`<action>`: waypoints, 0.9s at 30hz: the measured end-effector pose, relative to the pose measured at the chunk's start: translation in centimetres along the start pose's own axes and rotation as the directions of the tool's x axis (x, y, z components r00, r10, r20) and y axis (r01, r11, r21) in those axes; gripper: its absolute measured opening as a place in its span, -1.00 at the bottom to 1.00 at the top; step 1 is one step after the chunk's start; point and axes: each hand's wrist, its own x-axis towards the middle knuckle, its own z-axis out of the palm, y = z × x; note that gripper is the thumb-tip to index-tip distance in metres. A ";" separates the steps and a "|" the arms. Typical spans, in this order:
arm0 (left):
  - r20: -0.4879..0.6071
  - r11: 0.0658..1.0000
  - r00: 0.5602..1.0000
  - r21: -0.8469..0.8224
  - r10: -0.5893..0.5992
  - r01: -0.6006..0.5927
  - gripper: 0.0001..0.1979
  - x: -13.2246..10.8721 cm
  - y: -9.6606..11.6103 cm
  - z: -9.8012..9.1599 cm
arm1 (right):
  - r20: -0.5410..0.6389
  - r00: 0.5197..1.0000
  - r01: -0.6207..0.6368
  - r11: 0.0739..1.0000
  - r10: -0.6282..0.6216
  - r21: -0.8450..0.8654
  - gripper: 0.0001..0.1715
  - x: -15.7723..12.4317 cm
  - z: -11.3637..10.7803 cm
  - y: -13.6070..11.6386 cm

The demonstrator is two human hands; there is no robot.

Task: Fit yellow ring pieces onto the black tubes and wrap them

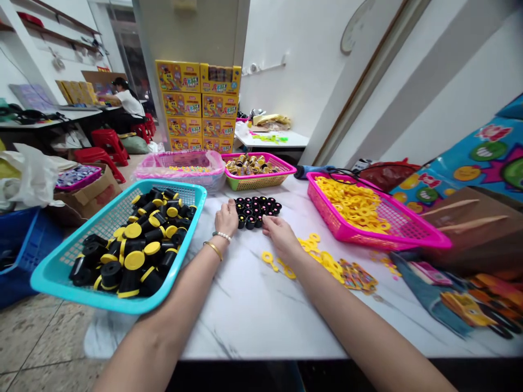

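Observation:
A cluster of small black cylinders [258, 209] stands upright on the white marble table [253, 305]. My left hand [227, 218], with a pearl bracelet and a gold bangle on its wrist, rests at the cluster's left edge, fingers curled against the pieces. My right hand [280, 235] lies at the cluster's near right edge, fingers bent toward it. Whether either hand grips a piece is hidden. Loose yellow rings [322, 258] lie on the table just right of my right hand.
A teal basket [49, 272] of black and yellow pieces sits at the left, overhanging the table edge. A pink basket [408, 237] of yellow rings is at the right. Further back are a pink-and-green basket [258, 179] and stacked yellow boxes [198, 106]. A person [127, 103] sits far left.

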 end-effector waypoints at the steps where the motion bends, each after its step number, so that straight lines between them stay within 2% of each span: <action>1: 0.015 1.000 1.000 -0.006 0.017 -0.017 -0.49 -0.1 -0.1 0.1 | -0.003 1.000 0.002 1.000 -0.002 -0.010 -0.56 0.1 0.2 0.0; 10: 0.066 0.989 0.989 -0.072 0.130 -0.126 -0.41 -0.6 -0.3 0.0 | -0.032 0.997 0.061 0.991 -0.065 -0.123 -0.50 0.3 1.8 0.8; 20: 0.133 0.980 0.976 -0.125 0.171 -0.155 -0.30 -0.3 -0.6 0.0 | -0.119 0.985 0.101 0.976 -0.125 -0.191 -0.44 1.6 1.9 2.2; 27: 0.156 0.975 0.970 -0.148 0.187 -0.165 -0.24 -0.4 -0.7 0.1 | -0.104 0.978 0.158 0.965 -0.183 -0.210 -0.44 2.1 2.2 2.5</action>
